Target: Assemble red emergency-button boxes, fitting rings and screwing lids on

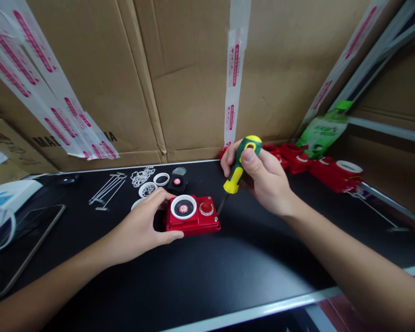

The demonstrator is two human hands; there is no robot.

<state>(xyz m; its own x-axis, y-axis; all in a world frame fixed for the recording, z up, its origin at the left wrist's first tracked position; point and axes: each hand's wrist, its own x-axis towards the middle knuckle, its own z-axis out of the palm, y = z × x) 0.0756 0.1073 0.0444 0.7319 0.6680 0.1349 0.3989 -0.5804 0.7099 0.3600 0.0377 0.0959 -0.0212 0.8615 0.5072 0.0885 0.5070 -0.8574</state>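
On the black table a red box (197, 226) lies flat, with a white ring around a black round window on its left and a red knob on its right. My left hand (152, 221) grips the box's left end, thumb along the front edge and fingers behind. In my right hand (263, 175) is a screwdriver (237, 173) with a green and yellow handle, held tilted. Its shaft points down beside the box's right edge, near the corner screws; whether the tip touches anything I cannot tell.
Behind the box are white rings (161, 179), a white chain (142, 176) and a black square part (177, 183). Metal T-shaped rods (107, 189) and a phone (24, 249) lie leftward. More red boxes (337, 174) and a green bottle (327, 129) stand rightward. Cardboard (193, 83) walls the back.
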